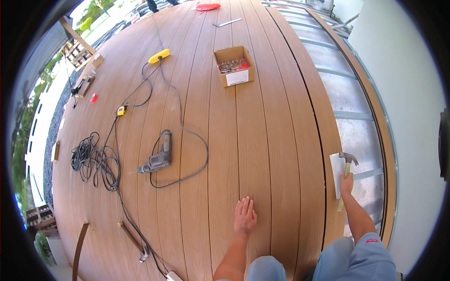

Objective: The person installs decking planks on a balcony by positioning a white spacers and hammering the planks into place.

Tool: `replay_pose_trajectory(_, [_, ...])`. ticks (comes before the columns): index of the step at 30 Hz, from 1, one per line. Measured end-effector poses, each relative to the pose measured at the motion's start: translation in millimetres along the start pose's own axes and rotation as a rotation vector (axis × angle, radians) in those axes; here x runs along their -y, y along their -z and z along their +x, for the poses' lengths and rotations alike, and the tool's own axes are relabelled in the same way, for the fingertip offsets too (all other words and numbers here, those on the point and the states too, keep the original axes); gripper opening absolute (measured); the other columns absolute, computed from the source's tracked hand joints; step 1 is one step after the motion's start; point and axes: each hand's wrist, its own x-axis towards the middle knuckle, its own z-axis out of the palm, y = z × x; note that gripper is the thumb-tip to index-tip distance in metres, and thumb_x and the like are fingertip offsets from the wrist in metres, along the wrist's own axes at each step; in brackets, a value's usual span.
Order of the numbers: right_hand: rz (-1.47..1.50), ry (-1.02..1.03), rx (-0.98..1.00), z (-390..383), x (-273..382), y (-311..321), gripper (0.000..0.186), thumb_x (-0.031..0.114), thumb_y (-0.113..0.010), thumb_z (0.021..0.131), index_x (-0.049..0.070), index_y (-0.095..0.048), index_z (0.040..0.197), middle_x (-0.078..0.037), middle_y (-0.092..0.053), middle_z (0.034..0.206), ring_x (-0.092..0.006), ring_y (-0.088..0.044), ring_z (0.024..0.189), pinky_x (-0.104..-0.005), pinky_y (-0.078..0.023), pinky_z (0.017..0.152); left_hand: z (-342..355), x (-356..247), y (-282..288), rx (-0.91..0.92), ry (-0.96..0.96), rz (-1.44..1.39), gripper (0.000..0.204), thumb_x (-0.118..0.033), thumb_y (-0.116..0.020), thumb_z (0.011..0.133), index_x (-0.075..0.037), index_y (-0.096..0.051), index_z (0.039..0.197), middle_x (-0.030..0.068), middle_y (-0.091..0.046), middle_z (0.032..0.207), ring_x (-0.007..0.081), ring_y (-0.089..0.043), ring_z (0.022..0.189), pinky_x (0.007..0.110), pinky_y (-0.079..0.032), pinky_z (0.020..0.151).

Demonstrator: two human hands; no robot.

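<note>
My right hand (346,184) grips a claw hammer (348,164) by its pale handle, the metal head pointing away from me. A white flat piece (335,175) lies next to the hammer, over the edge of the rightmost wood-look deck board (333,136); whether my fingers also touch it I cannot tell. My left hand (245,216) rests flat on the deck boards (222,187) in front of my knees, with nothing under it that shows.
A corded drill (160,158) lies left of centre, its cable looping toward a yellow power strip (159,56). Ahead stands an open cardboard box (240,75) of small metal parts. Left are tangled cable (107,168) and a second hammer (132,237). Open metal joists (355,115) run along the right.
</note>
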Motion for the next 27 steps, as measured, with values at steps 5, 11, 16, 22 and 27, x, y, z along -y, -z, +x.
replay_pose_trajectory(5, [-0.114,0.07,0.038,-1.3,-26.5,-1.6,0.042,0.035,-0.072,0.093,-0.004,-0.058,0.102,-0.025,-0.062,0.106,-0.0467,-0.059,0.103,-0.052,-0.046,0.092,-4.8,-8.5,-12.2,0.035,-0.013,-0.059,0.044,-0.009,-0.061,0.088,0.001,-0.063,0.131,0.0165,-0.057,0.145,0.0364,-0.053,0.135,0.051,-0.042,0.117])
replay_pose_trajectory(11, [-0.086,0.067,0.185,20.6,-30.2,-4.2,0.051,0.043,-0.075,0.09,-0.004,-0.06,0.103,-0.026,-0.061,0.109,-0.0459,-0.059,0.104,-0.0515,-0.046,0.093,1.1,-4.2,-9.2,0.089,0.021,-0.033,0.045,-0.008,-0.06,0.088,0.001,-0.063,0.132,0.0173,-0.056,0.145,0.0375,-0.05,0.137,0.054,-0.04,0.118])
replay_pose_trajectory(16, [-0.034,0.015,0.171,13.5,-20.5,-2.6,0.048,0.037,-0.079,0.088,-0.003,-0.056,0.103,-0.026,-0.06,0.109,-0.0464,-0.059,0.104,-0.0523,-0.047,0.091,-4.6,-4.1,-19.9,0.082,-0.015,0.029,0.045,-0.007,-0.059,0.088,0.0,-0.062,0.133,0.017,-0.055,0.147,0.038,-0.049,0.138,0.055,-0.04,0.118])
replay_pose_trajectory(22, [0.003,-0.059,0.156,2.3,-10.9,4.1,0.048,0.031,-0.082,0.085,-0.002,-0.056,0.108,-0.025,-0.059,0.112,-0.0465,-0.058,0.106,-0.0535,-0.046,0.092,-7.3,-7.3,-21.8,0.123,-0.021,0.091,0.05,-0.006,-0.058,0.087,-0.002,-0.057,0.137,0.0197,-0.05,0.148,0.0417,-0.046,0.139,0.058,-0.038,0.118])
replay_pose_trajectory(27, [0.011,-0.084,0.195,3.4,-4.3,12.8,0.055,0.028,-0.083,0.084,-0.003,-0.055,0.12,-0.026,-0.057,0.127,-0.0467,-0.052,0.119,-0.0543,-0.041,0.101,81.8,-38.6,-28.9,0.263,0.007,0.137,0.044,-0.01,-0.064,0.091,-0.002,-0.058,0.134,0.0206,-0.051,0.141,0.0426,-0.048,0.132,0.059,-0.035,0.116])
